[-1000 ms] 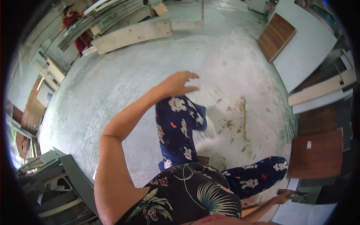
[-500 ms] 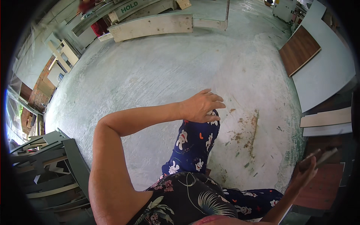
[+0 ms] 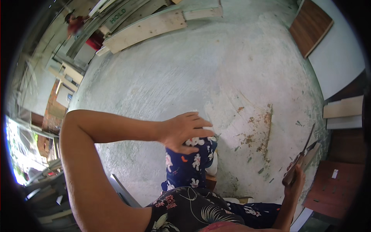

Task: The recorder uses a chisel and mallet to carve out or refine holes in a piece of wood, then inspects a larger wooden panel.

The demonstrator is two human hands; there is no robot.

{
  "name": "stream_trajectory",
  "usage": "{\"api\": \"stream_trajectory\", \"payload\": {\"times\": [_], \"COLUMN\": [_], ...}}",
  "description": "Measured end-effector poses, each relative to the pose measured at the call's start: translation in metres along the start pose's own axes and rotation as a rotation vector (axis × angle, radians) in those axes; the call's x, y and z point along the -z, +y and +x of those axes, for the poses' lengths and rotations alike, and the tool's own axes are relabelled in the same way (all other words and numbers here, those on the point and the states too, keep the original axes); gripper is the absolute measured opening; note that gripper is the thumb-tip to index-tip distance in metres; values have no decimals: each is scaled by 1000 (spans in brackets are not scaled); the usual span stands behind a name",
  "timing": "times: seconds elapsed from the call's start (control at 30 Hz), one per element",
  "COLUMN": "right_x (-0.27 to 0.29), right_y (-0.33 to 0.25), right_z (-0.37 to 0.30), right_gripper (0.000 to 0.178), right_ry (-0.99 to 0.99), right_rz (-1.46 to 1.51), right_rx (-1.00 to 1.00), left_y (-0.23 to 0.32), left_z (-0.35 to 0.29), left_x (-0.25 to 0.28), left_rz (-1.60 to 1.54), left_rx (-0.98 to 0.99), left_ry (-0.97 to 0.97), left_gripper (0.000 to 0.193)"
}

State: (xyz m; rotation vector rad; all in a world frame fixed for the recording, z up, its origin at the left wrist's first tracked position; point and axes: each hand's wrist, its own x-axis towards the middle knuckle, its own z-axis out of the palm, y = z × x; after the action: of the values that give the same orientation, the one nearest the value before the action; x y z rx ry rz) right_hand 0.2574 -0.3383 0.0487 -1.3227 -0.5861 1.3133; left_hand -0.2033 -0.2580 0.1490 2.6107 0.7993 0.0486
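Note:
My left hand (image 3: 187,130) is over my raised knee in dark blue trousers (image 3: 195,164), palm down with the fingers spread and nothing in them. Whether it touches the knee I cannot tell. Low on the right, my right hand (image 3: 296,185) is closed around a wooden-handled tool (image 3: 297,165) with a long, thin, dark shaft pointing up. Beside the shaft, a flat greyish strip (image 3: 311,156) sticks out of the same hand. Its kind is not plain.
Pale boards (image 3: 147,31) lie at the far left, near a person in red (image 3: 75,25). A brown panel (image 3: 311,27) leans against a large white sheet (image 3: 334,58) on the right. Reddish-brown boards (image 3: 332,189) stand near my right hand. Brown debris (image 3: 255,135) marks the concrete floor.
My left hand has shifted left and lower in the picture. My right hand has moved up and left, bringing the tool's shaft into clear sight. The whole view has turned somewhat.

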Motion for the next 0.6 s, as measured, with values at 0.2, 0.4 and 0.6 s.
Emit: {"api": "stream_trajectory", "payload": {"times": [0.2, 0.4, 0.6], "right_x": [-7, -11, -25], "right_y": [10, 8, 40], "right_z": [2, 24, 42], "right_gripper": [42, 44, 46], "right_ry": [140, 211, 184], "right_rz": [163, 221, 231], "right_rx": [-255, -300, -261], "left_y": [-22, -45, -42], "left_z": [31, 60, 72], "left_x": [15, 28, 20], "left_rz": [-90, -208, -374], "left_rx": [2, -29, 0], "left_ry": [-182, -324, -357], "left_gripper": [69, 79, 78]}}
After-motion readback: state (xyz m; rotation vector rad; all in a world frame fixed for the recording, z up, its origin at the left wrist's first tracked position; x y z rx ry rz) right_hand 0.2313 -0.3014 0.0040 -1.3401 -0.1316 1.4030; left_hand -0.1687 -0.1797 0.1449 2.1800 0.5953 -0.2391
